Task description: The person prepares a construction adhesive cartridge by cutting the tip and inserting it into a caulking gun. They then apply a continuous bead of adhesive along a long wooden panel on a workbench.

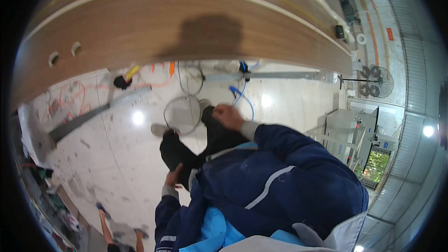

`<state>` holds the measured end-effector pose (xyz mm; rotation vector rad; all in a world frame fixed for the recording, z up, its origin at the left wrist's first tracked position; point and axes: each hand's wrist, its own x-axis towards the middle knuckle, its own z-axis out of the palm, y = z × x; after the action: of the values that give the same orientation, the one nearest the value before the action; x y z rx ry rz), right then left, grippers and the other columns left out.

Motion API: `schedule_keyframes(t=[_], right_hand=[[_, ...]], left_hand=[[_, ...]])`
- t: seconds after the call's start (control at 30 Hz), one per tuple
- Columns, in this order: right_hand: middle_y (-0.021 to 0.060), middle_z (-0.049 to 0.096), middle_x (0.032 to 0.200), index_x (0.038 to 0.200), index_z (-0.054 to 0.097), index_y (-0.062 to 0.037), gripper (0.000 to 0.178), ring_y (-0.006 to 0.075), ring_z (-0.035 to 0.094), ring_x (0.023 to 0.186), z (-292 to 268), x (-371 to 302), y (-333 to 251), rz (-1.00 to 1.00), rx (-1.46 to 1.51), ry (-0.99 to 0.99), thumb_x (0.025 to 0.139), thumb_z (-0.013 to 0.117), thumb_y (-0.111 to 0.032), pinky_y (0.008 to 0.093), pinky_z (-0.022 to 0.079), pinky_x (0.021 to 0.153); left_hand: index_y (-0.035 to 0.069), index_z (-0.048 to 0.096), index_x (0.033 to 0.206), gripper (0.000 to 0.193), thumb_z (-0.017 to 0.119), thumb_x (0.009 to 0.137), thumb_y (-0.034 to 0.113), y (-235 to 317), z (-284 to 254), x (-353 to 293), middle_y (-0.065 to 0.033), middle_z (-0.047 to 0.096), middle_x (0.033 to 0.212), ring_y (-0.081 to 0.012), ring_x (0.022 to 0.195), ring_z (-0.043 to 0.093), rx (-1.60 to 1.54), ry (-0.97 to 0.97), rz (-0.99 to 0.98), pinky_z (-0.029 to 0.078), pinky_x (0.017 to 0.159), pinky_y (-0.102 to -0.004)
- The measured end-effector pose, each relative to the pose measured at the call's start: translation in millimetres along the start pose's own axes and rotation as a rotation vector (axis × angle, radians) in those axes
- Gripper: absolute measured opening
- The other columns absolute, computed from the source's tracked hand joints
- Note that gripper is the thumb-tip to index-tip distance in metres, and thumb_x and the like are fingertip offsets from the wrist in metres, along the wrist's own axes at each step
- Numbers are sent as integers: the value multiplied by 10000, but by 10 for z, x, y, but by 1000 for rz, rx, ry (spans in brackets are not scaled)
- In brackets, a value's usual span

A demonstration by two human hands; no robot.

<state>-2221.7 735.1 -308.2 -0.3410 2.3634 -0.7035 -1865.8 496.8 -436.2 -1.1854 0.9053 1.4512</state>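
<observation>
My right hand [227, 116] hangs curled in front of my dark trousers, its fingers closed. Whatever it may hold is hidden. At my left thigh, my left hand [173, 176] rests by the trouser leg, with fingers apart and nothing visible in it. A long brown wood-grain panel [140, 25] with a pale edge strip spans the space ahead of me; neither hand touches it. Two round holes show near its left end. Looped dark cable [182, 133] lies at my shoes, and a blue hose [240, 94] with a dark blue end hangs or lies just beyond my right hand.
Grey metal bars [268, 75] run beneath the panel. Orange cord [77, 94] tangles on the pale floor at left. A small black object [339, 31] sits at the panel's right end, near a standing fan [377, 81]. Machinery [352, 135] stands right; another person's legs [106, 226] show lower left.
</observation>
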Motion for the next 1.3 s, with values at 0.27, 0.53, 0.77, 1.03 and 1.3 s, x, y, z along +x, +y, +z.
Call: schedule_keyframes(t=[0.27, 0.53, 0.77, 1.03, 1.3], right_hand=[[173, 742, 1027, 975, 789, -90, 321, 350, 697, 1021, -1211, 222, 2999, 204, -564, -361, 869, 615, -337, 458, 539, 942], [133, 743, 1002, 961, 783, -128, 311, 307, 700, 971, -1930, 594, 4755, 137, -780, -681, 879, 599, -365, 443, 544, 863], [287, 577, 1371, 1349, 572, 55, 884, 388, 529, 1326, -1645, 1133, 6050, 653, -603, -227, 769, 785, -577, 422, 411, 1126], [263, 465, 1507, 1464, 461, 39, 867, 395, 411, 1428, -716, 2971, 8502, 229, -836, -176, 888, 666, -575, 408, 316, 1187], [246, 686, 1148, 1178, 637, 43, 436, 421, 655, 1048, -555, 3351, 9414, -193, -803, 85, 1012, 533, -347, 480, 506, 906]], left_hand=[[-18, 471, 1450, 958, 778, 797, 612, 14, 1772, 168, -213, 591, 1377, -359, 1263, 577, -234, 192, 152, 496, 1007, -480], [-41, 170, 1549, 1201, 838, 745, 551, 677, 3752, 1105, -351, 446, 1449, -480, 1345, 463, 26, 608, 295, 403, 1121, -460], [73, 226, 1560, 1065, 857, 747, 347, 931, 4708, 1754, -273, 393, 1487, -443, 1330, 469, 47, 669, 37, 434, 1092, -494], [46, 403, 1488, 888, 828, 730, 230, 1059, 5740, 2317, -259, 433, 1463, -455, 1324, 464, 120, 1013, 78, 424, 1081, -502], [32, 402, 1487, 880, 799, 719, 188, 1339, 6170, 2439, -259, 393, 1499, -469, 1367, 410, 241, 1087, 7, 369, 1117, -546]])
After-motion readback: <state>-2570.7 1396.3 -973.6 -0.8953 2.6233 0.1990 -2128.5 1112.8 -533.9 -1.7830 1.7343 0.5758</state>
